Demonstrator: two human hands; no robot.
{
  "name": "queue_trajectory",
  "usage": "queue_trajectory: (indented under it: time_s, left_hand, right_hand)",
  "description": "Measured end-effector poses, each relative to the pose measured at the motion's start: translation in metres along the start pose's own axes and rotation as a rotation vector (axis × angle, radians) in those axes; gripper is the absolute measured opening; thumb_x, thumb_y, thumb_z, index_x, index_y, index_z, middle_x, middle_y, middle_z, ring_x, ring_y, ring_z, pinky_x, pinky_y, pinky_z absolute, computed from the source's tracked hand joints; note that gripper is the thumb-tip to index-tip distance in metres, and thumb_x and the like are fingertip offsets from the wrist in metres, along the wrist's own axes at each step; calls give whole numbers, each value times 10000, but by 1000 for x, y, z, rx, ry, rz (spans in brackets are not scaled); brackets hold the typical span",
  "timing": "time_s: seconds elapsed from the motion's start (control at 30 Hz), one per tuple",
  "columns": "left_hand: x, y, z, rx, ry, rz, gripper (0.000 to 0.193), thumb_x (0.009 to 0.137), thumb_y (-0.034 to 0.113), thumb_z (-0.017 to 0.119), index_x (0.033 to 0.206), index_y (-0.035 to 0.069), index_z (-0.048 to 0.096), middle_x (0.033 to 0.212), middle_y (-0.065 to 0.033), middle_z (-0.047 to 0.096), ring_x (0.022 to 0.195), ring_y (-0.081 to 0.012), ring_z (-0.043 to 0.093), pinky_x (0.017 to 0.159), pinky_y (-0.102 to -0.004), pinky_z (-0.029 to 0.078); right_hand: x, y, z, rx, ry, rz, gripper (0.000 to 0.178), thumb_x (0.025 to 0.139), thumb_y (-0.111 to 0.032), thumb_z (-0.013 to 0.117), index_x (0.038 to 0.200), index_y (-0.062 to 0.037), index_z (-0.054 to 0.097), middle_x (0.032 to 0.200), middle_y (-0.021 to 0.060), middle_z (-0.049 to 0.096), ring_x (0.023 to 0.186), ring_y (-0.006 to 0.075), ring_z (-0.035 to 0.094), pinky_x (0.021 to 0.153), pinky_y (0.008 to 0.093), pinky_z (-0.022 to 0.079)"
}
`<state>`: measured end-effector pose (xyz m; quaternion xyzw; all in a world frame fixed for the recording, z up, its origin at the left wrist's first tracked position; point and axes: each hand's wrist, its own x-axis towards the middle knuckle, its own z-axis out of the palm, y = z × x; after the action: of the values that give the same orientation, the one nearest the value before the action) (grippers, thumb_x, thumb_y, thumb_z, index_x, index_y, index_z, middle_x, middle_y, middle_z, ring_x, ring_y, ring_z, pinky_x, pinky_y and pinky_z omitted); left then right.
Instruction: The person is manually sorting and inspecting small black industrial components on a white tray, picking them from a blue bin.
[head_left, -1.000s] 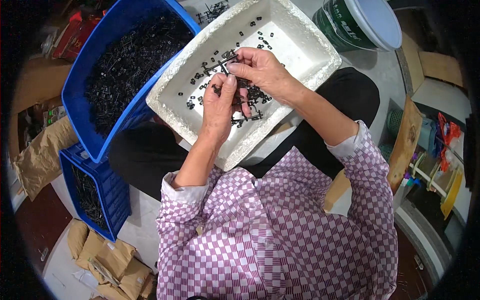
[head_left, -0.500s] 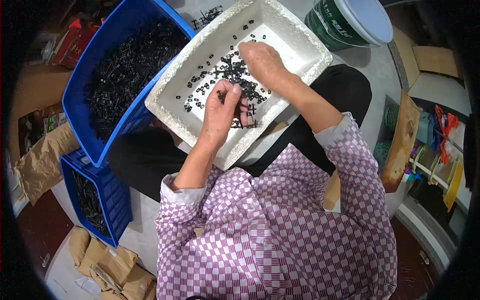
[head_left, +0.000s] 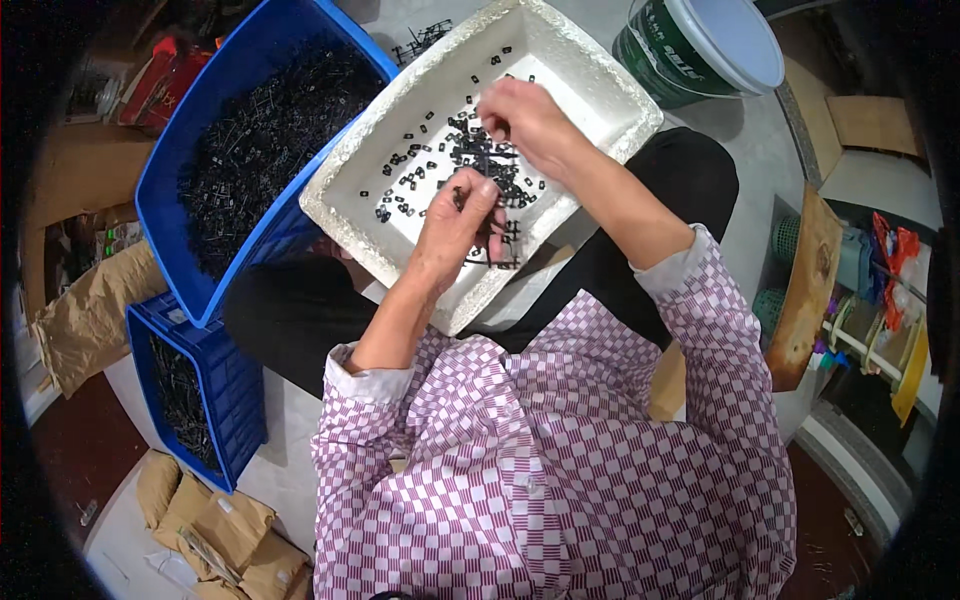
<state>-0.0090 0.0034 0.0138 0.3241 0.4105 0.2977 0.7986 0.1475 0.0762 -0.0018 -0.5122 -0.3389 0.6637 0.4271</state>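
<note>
A white foam tray [head_left: 345, 170] rests on my lap and holds several small black plastic parts [head_left: 470, 155]. My left hand [head_left: 455, 225] is over the tray's near half, fingers curled around a small black strip of parts. My right hand [head_left: 525, 120] hovers over the pile in the tray's middle, its fingertips pinched down on the small black pieces. Which piece it grips is too small to tell.
A big blue crate [head_left: 200, 180] full of black parts stands left of the tray. A second blue crate [head_left: 215, 395] sits lower left, beside brown paper bags [head_left: 215, 530]. A green bucket with a white lid [head_left: 700, 50] stands at the upper right.
My right hand has moved from the tray's left middle toward its centre. My left hand has slid a little nearer me. The view has shifted slightly.
</note>
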Motion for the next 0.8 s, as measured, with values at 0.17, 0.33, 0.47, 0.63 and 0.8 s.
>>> queue_trajectory:
  time_s: [0.17, 0.33, 0.47, 0.63, 0.8]
  left_hand:
    - [2, 11, -2, -69, 54, 5, 248, 907, 307, 487, 814, 81, 444, 679, -45, 528, 466, -127, 502, 417, -250, 448]
    - [5, 15, -6, -62, 59, 40, 251, 907, 314, 482, 819, 82, 447, 682, -45, 530, 463, -129, 503, 417, -251, 450]
    - [8, 7, -3, -61, 37, 32, 247, 904, 315, 488, 833, 81, 454, 685, -44, 526, 458, -131, 496, 417, -251, 451]
    - [8, 6, 5, -117, 16, -2, 251, 903, 328, 486, 856, 82, 457, 696, -37, 521, 489, -128, 496, 421, -256, 453]
    - [-4, 8, 8, -136, -2, -22, 264, 904, 348, 474, 870, 88, 455, 699, -32, 518, 519, -124, 500, 430, -264, 462]
  right_hand:
    - [0, -7, 0, 167, 25, -32, 205, 860, -236, 546, 788, -45, 565, 748, 6, 540, 666, 69, 472, 579, 214, 382]
    - [-16, -7, 10, -249, -153, 10, 192, 864, -201, 540, 732, -62, 545, 711, 4, 535, 628, 81, 467, 568, 223, 375]
    - [-12, -4, 8, -202, -85, -58, 207, 868, -207, 535, 715, -68, 537, 679, 4, 525, 606, 89, 461, 561, 228, 370]
    - [-2, -2, 7, 194, 158, -23, 205, 870, -205, 535, 715, -71, 531, 657, 2, 508, 591, 96, 449, 559, 237, 366]
    - [10, -9, -13, 397, 252, -83, 218, 879, -213, 527, 714, -70, 516, 659, 4, 502, 585, 100, 442, 567, 246, 369]
